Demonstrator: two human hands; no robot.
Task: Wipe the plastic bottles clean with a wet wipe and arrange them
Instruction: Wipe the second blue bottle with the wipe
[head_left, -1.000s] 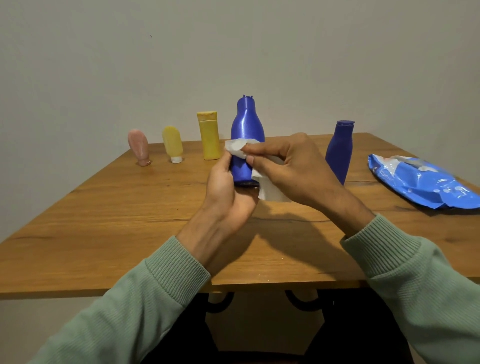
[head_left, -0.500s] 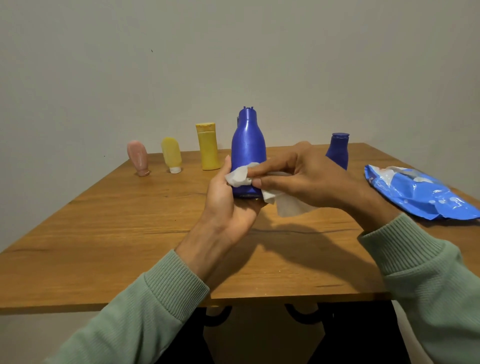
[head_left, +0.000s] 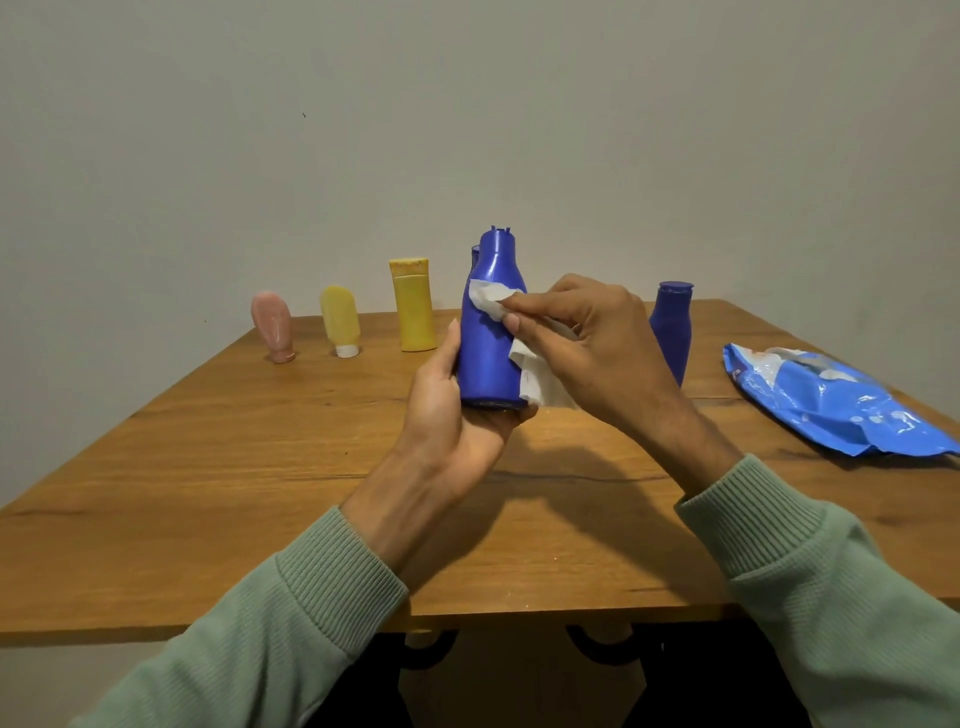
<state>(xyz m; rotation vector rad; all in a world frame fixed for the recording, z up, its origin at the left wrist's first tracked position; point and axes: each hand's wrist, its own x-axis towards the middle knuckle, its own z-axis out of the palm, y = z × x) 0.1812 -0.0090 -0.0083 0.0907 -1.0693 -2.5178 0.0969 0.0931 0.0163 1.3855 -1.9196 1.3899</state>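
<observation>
Two bare hands in pale green knit sleeves

The left hand (head_left: 447, 415) and right hand (head_left: 597, 353) wear no gloves, rings or watch. Each sleeve (head_left: 291, 623) is a soft sage-green knit with a ribbed cuff at the wrist, the left entering from 7 o'clock, the right from 5 o'clock.

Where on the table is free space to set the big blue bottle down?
Bare wood lies between the tall yellow bottle and the smaller blue bottle, and across the near table. The right side is taken by the wipes pack.
</observation>
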